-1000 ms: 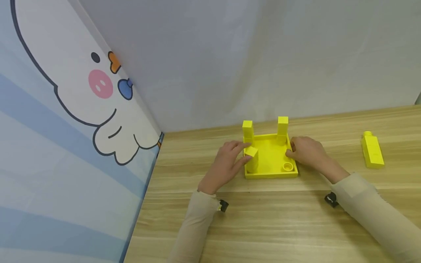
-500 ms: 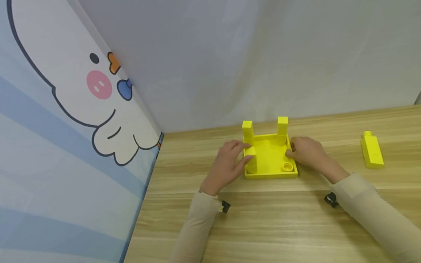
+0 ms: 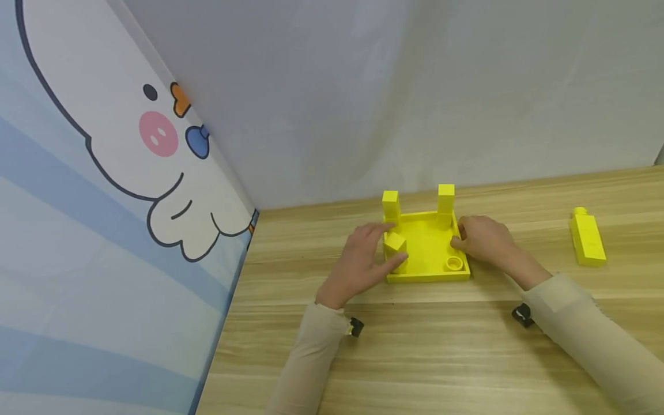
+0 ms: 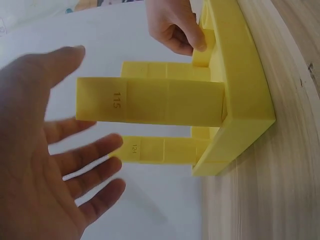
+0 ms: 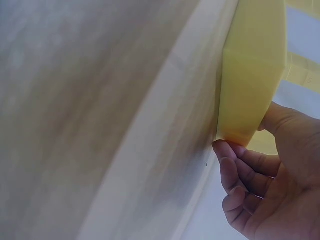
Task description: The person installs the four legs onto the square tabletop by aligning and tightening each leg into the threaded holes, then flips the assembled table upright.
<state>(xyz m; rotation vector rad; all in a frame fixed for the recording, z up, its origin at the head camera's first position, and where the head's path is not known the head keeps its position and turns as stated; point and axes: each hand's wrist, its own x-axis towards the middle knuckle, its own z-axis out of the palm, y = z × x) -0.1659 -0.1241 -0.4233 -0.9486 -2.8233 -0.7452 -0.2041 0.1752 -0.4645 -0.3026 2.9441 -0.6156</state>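
A yellow, square, tray-like base [image 3: 427, 278] with a raised rim lies on the table in the head view. Upright at its near left corner is a square yellow post [image 3: 396, 243], marked 115 [image 4: 150, 100] in the left wrist view and turned askew to the rim. My left hand [image 3: 358, 259] is spread around this post, thumb and fingers apart from it in the left wrist view. With my right hand [image 3: 485, 239] I pinch the right wall of the base [image 5: 252, 85], thumb inside and fingers outside. Two more posts [image 3: 391, 204] stand at the far corners.
A round socket [image 3: 454, 263] shows at the base's near right corner. Another yellow post [image 3: 588, 237] with a round end lies on the table to the right. A grey wall [image 3: 415, 86] rises behind, and a cartoon-printed panel [image 3: 104, 230] borders the left.
The near left post has turned, first square to the rim, now askew again. My left thumb and fingers have spread wider. The right hand has stayed on the wall of the base.
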